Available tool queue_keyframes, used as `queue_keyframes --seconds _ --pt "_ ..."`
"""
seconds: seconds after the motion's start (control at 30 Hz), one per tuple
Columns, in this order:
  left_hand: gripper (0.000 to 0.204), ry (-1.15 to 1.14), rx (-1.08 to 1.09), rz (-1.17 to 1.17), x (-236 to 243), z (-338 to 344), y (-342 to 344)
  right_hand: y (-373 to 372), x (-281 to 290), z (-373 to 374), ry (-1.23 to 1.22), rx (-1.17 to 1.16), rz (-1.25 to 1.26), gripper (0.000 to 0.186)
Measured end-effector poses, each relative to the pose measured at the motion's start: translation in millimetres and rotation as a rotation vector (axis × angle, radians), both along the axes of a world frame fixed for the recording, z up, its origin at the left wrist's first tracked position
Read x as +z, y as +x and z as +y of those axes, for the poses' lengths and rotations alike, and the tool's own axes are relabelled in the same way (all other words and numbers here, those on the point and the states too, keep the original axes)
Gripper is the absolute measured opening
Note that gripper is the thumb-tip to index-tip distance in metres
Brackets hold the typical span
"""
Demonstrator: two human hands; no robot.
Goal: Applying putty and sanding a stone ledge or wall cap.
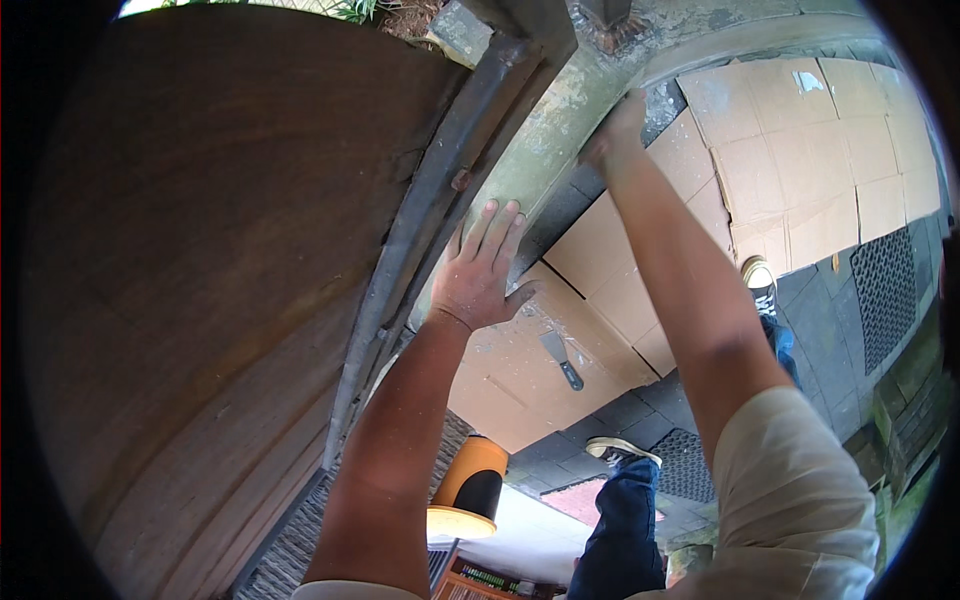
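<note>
My left hand (472,282) lies with fingers spread on the pale, weathered concrete ledge (540,135) beside a metal rail (420,230). Farther up the same ledge, my right hand (618,130) reaches to its lower right edge; its fingers are blurred, and I cannot make out whether they hold anything. Below and right of my left hand, a putty knife (562,360) with a dark handle lies among pale flakes on a sheet of cardboard (510,400).
A large brown wooden surface (200,250) fills the left. More cardboard (800,170) covers the paving at upper right, near perforated mats (880,300). My sneakers (620,450) show below. An orange-and-black container (465,480) stands at the bottom centre.
</note>
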State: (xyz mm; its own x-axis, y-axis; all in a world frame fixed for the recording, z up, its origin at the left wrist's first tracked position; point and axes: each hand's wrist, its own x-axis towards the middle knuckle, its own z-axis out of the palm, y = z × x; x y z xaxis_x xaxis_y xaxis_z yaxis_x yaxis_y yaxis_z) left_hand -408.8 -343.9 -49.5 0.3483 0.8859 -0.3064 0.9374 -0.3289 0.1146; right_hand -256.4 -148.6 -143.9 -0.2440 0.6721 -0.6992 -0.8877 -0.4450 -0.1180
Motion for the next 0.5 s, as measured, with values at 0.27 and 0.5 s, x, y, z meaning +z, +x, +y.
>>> queue_keyframes --seconds 0.27,0.5 --pt "0.095 -0.003 -0.007 -0.061 4 -1 -1 -11 1 -15 0.063 -0.039 -0.055 0.068" --pt "0.095 -0.001 -0.043 -0.041 2 -7 -17 -50 55 -86 0.018 -0.008 -0.185 0.068"
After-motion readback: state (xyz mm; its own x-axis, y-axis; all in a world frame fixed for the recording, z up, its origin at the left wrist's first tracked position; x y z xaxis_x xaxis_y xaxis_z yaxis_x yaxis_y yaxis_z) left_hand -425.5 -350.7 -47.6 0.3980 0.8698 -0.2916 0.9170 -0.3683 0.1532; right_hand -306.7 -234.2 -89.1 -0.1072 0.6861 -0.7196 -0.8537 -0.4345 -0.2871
